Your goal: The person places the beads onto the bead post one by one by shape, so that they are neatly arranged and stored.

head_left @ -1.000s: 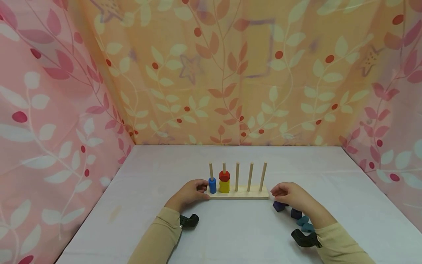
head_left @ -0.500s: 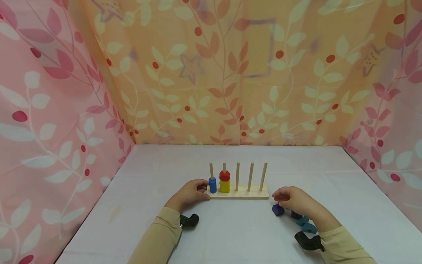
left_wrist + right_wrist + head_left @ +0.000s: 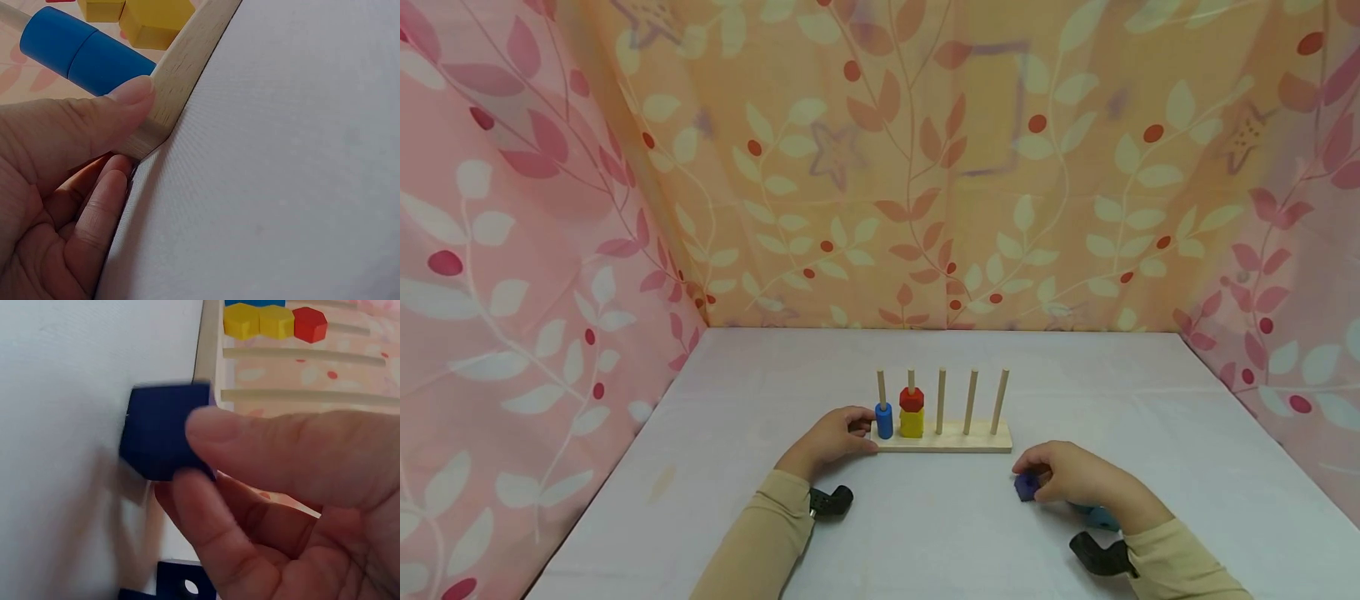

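My left hand (image 3: 829, 440) holds the left end of a wooden peg board (image 3: 955, 446), its thumb lying on the board's corner in the left wrist view. Blue cylinder beads (image 3: 72, 47) sit on the first peg. On the second peg, yellow beads (image 3: 912, 424) carry a red bead (image 3: 912, 400). The other three pegs are bare. To the right of the board, my right hand (image 3: 1075, 477) pinches a dark blue angular bead (image 3: 159, 428) between thumb and fingers. Below it in the right wrist view lies another dark blue bead (image 3: 169, 575) with a hole.
Teal beads (image 3: 1102, 519) lie on the white tabletop (image 3: 925, 533), partly hidden by the right hand. A black wrist device (image 3: 1102, 554) sticks out from the right sleeve, and another (image 3: 832, 502) from the left. Patterned cloth (image 3: 820, 167) hangs behind and at both sides.
The right hand has come down towards the near side and now pinches the dark blue bead, which has shifted slightly left and nearer. The left hand and peg board have not moved.
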`<action>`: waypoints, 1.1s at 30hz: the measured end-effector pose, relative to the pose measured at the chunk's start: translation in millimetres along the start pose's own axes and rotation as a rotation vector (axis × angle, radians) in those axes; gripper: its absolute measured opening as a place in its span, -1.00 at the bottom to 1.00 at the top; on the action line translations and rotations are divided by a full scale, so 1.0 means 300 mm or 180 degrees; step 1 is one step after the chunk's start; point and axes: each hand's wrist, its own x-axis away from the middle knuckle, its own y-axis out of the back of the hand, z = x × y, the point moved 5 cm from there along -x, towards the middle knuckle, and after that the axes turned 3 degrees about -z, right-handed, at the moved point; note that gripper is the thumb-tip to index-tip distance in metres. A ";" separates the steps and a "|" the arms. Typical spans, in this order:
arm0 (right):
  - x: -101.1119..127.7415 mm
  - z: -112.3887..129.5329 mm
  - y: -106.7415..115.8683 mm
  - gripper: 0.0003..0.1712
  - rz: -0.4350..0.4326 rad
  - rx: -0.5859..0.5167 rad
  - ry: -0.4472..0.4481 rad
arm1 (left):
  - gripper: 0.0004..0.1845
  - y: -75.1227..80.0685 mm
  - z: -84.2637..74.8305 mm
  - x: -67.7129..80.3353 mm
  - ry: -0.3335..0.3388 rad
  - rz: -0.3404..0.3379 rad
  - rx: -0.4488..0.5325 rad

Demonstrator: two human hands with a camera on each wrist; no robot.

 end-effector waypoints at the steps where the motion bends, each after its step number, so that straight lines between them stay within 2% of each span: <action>1: 0.001 0.004 -0.001 -0.65 -0.0013 0.0022 0.0016 | -0.45 0.000 0.001 0.000 0.0002 -0.0002 -0.0005; 13: -0.023 0.023 -0.024 -0.71 -0.0234 0.0252 0.0163 | -0.43 0.000 0.008 -0.002 0.0035 -0.0018 0.0036; 19: -0.032 0.028 -0.017 -0.77 -0.0350 0.0138 0.0143 | -0.43 -0.003 0.008 -0.004 0.0017 -0.0004 0.0044; 27: -0.040 0.137 0.071 -0.74 -0.0717 -0.0050 0.0207 | -0.43 -0.005 0.011 -0.008 0.0074 -0.0019 -0.0024; 33: -0.058 0.236 0.127 -0.67 -0.1054 -0.0296 0.0392 | -0.45 -0.004 0.015 -0.007 0.0123 -0.0024 -0.0022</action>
